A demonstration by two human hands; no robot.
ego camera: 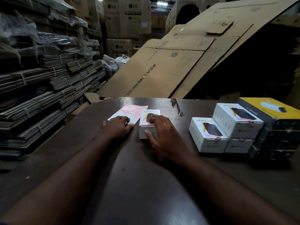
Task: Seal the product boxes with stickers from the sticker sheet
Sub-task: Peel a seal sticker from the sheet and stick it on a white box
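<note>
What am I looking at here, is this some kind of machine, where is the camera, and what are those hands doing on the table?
There is no machine here. A person is working with two bare hands, and the single picture comes from a camera worn on their head, looking forward and down. On the dark table lies a pink-and-white sticker sheet; the left hand rests on its near end. The right hand holds a white box, with its fingers on top and its thumb against the near side. To the right stand three more white boxes, stacked beside a yellow-and-black box. Behind the table leans a big cardboard sheet.
</note>
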